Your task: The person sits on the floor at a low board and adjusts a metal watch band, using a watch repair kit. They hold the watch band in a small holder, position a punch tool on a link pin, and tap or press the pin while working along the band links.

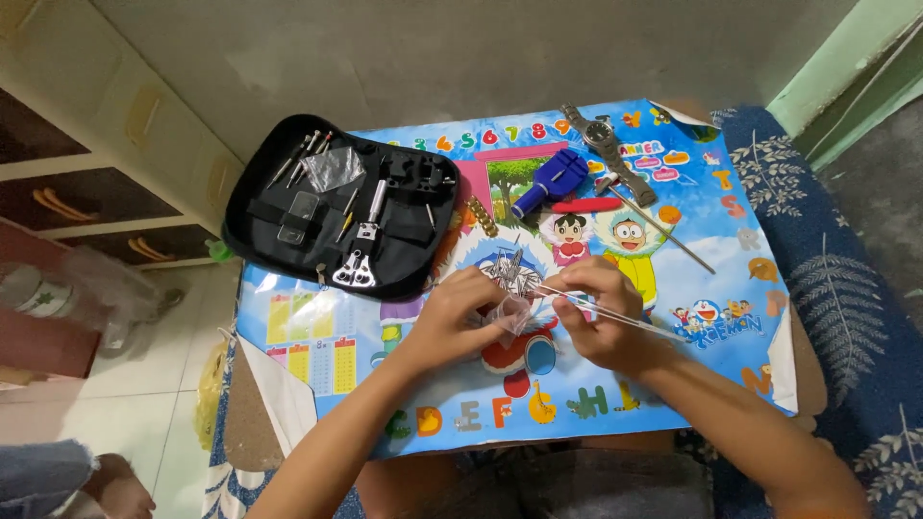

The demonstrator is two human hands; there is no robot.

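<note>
both hands meet in the middle of the frame over a bright cartoon poster (404,384) spread on the counter. the left hand (452,322) pinches a small clear plastic bag (510,309), fingers closed on its crumpled edge. the right hand (596,322) holds a pair of thin metal tweezers (635,322), its grip closed around them, the long end sticking out toward the right of the frame and the tips pointed in at the bag. just above the hands lies a small heap of silvery metal bits (510,269).

as far as it shows, the work looks only part way along: the wristwatch (606,144) lies at the upper right of the poster with its metal band stretched out, untouched, and a blue tool (553,181) and a red-handled tool (586,205) sit near it, not in use. the black zip case (336,207) lies open at the upper left, most tools in their slots. what is inside the bag i cannot tell.

both forearms come in from the bottom of the frame, angled toward each other, wrists low and close to the poster, fingers curled inward.
</note>
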